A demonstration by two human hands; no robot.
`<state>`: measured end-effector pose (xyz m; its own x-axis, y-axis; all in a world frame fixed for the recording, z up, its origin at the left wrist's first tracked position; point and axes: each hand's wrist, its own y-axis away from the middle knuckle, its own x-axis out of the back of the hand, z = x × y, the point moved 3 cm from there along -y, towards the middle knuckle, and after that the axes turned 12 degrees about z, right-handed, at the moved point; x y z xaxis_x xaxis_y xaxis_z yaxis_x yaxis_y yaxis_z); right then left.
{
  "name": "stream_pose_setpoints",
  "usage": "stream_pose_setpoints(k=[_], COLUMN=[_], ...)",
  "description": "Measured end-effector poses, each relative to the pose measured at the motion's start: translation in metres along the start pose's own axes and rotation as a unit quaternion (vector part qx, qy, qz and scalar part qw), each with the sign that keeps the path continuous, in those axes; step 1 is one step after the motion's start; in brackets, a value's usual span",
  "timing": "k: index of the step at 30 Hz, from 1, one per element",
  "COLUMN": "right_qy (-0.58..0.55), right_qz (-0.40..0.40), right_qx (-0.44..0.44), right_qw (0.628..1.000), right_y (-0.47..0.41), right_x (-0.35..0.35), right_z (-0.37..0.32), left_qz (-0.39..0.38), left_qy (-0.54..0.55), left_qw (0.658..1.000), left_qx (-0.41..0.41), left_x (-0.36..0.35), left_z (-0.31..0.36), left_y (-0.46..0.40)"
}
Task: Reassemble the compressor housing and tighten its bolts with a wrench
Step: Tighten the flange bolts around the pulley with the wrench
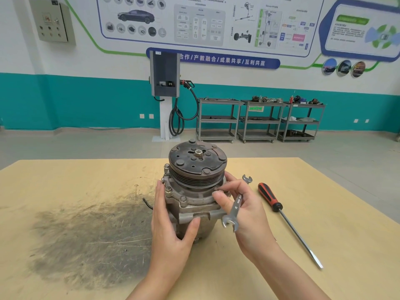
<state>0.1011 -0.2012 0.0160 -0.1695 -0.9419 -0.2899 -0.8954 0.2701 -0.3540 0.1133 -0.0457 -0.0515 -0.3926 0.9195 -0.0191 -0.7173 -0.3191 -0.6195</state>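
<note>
You are steadying the grey cast-metal compressor point(192, 198), which is standing upright on its end near the middle of the pale wooden tabletop point(303, 213), rusty pulley face upward. Your left hand point(171, 224) is wrapping its side, thumb pressing the front bracket, probably to stop the body from turning. Your right hand point(244, 211) is gripping the silver double-ended open wrench point(236, 205) against the palm while its fingertips point(218, 194) are reaching to the flange on the right, seemingly seating or finger-starting a bolt there; the bolt itself is hidden. Two flange bolts point(183, 199) at the front left are already sitting in place.

The red-and-black flat-blade screwdriver point(287, 221) is lying just to the right, apart from your hand. A dark grease smear point(86, 234) is spreading on the left. The pulley overhanging the flange is likely crowding the wrench's swing.
</note>
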Motion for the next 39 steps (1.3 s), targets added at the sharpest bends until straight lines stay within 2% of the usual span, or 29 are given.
stream_pose_setpoints(k=[3,9,19,30,39], right_qy=[0.01,0.039,-0.021,0.021,0.014], right_qz=[0.011,-0.024,0.007,-0.026,0.026], right_qx=[-0.007,0.017,0.001,0.012,0.003], right_qw=[1.0,0.999,1.0,0.999,1.0], right_y=[0.001,0.0051,0.0008,0.0024,-0.0002], right_x=[-0.001,0.0029,-0.0002,0.0016,-0.0033], right_z=[0.0018,0.0003,0.0008,0.002,0.0017], left_qz=[-0.003,0.002,-0.001,-0.006,-0.007], left_qy=[0.004,-0.003,-0.007,-0.007,-0.001], left_qw=[1.0,1.0,1.0,1.0,1.0], left_qx=[0.003,-0.001,0.0,0.003,0.007], left_x=[0.0002,0.0003,0.0004,0.0007,0.0004], left_z=[-0.0003,0.0025,0.0009,0.0025,0.0029], left_y=[0.0,0.0004,0.0001,0.0002,0.0009])
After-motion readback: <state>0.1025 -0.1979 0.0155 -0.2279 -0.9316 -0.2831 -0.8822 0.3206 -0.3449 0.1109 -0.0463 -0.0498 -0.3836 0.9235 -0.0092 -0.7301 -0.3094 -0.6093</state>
